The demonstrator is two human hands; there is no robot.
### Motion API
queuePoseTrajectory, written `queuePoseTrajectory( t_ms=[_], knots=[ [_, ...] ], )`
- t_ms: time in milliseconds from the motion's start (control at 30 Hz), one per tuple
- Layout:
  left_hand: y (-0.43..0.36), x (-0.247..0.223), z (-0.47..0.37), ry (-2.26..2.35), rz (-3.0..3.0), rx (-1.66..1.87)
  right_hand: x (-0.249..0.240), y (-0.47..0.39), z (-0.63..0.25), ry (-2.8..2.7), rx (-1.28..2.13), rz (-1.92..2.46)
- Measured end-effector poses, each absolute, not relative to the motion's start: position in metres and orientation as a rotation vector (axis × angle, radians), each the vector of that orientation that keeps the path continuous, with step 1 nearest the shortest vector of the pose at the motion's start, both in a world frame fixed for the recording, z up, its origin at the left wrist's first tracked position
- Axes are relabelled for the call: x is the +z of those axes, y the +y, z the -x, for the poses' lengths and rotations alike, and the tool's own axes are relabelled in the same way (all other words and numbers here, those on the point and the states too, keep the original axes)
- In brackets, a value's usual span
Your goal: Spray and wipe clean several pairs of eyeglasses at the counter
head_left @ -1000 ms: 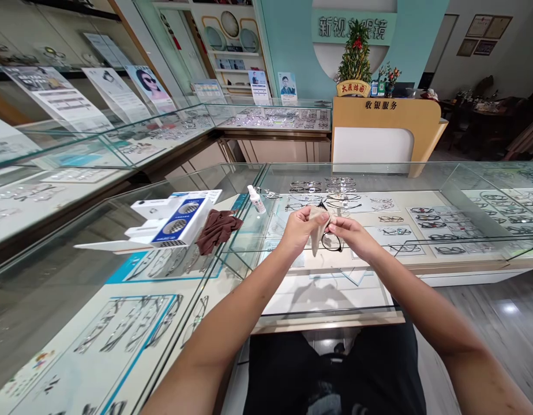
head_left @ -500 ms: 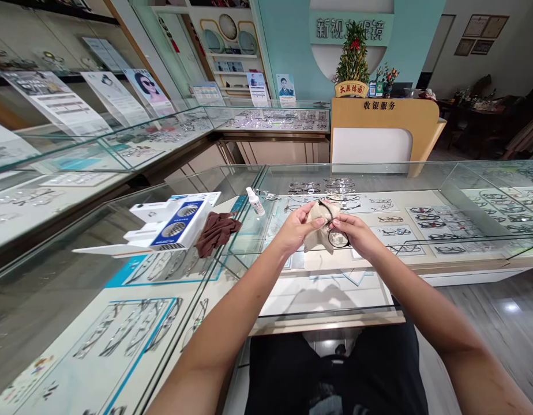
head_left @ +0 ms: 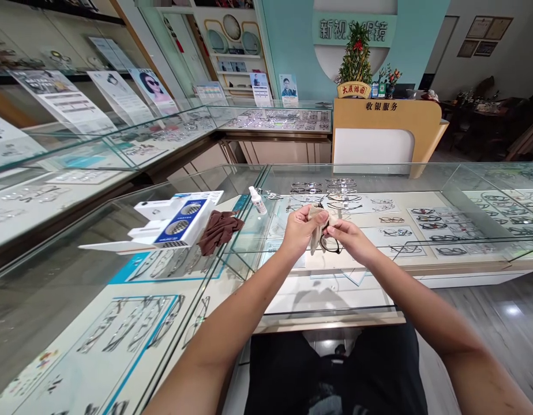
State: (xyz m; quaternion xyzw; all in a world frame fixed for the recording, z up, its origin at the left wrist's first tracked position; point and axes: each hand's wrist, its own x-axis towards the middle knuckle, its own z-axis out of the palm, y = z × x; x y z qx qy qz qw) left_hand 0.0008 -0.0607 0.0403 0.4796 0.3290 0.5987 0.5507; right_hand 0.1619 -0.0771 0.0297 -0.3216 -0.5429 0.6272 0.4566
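Note:
Both hands meet over the glass counter around a pair of dark-rimmed eyeglasses [head_left: 331,248] and a beige cloth [head_left: 315,237]. My left hand [head_left: 301,229] is closed on the cloth, which is folded about part of the glasses; the lens under it is hidden. With thumb and fingers my right hand [head_left: 349,237] pinches the frame of the glasses. One round lens hangs free below the fingers. Left of the hands, a white spray bottle [head_left: 258,202] stands on the glass beside a crumpled brown cloth [head_left: 218,231].
An open white and blue box [head_left: 184,225] lies on the counter at left. Under the glass top [head_left: 405,173] are rows of eyeglasses [head_left: 431,225]. The counter's front edge [head_left: 331,324] is close to my body. A wooden cashier desk [head_left: 383,124] stands beyond.
My left fingers have folded the beige cloth closer about the glasses, so less cloth shows. The glasses have tilted and shifted slightly left, and the view has moved a little.

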Motion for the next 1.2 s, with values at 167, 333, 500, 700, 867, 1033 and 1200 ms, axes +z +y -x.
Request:
queuePoseTrajectory(
  t_ms=[167, 333, 500, 700, 867, 1033, 1200],
  knots=[
    [-0.055, 0.035, 0.002, 0.743, -1.139, 1.392, 0.034, -0.075, -0.164, -1.335, 1.549, 0.788],
    [-0.051, 0.037, 0.008, 0.664, -1.188, 1.236, 0.04, -0.073, -0.169, -1.269, 1.567, 0.771],
    [-0.054, 0.041, 0.006, 0.672, -1.218, 1.292, 0.04, -0.076, -0.166, -1.188, 1.621, 0.749],
    [-0.058, 0.04, 0.001, 0.769, -1.158, 1.373, 0.028, -0.078, -0.155, -1.242, 1.602, 0.748],
    [-0.055, 0.038, 0.0, 0.829, -1.19, 1.432, 0.026, -0.079, -0.152, -1.269, 1.575, 0.752],
    [-0.04, 0.039, 0.016, 0.926, -1.331, 1.58, 0.04, -0.078, -0.163, -1.243, 1.511, 0.699],
    [-0.025, 0.045, 0.055, 1.312, -1.701, 1.621, 0.054, -0.072, -0.179, -1.166, 1.5, 0.644]
  ],
)
